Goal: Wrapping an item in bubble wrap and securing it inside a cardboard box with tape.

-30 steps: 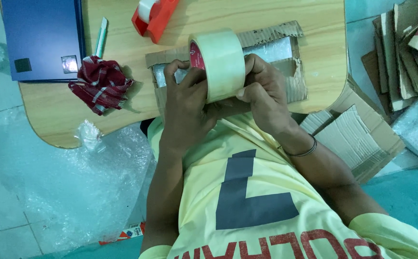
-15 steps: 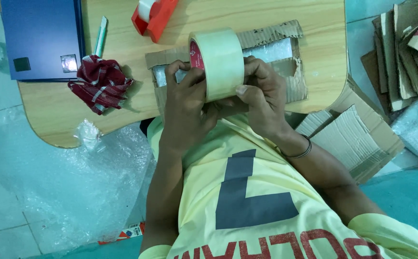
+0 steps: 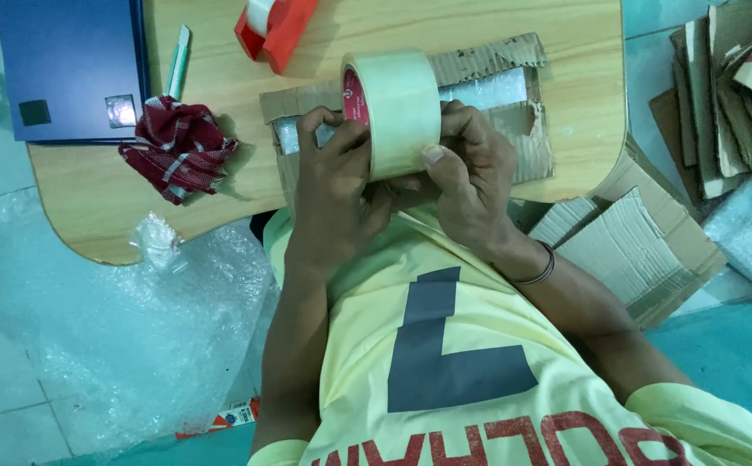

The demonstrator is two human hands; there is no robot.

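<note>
We've got the clear packing tape roll (image 3: 397, 108) upright, clamped in both curled hands, left hand (image 3: 337, 194) steadying, right hand (image 3: 471, 181) thumbing its face, just above the cardboard-wrapped parcel (image 3: 497, 103).

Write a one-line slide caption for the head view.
Both hands, left hand and right hand, grip a wide clear tape roll over a cardboard-wrapped parcel.

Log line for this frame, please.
left hand: grips tape roll | right hand: thumb on roll | below: cardboard-wrapped parcel on wooden table
</note>
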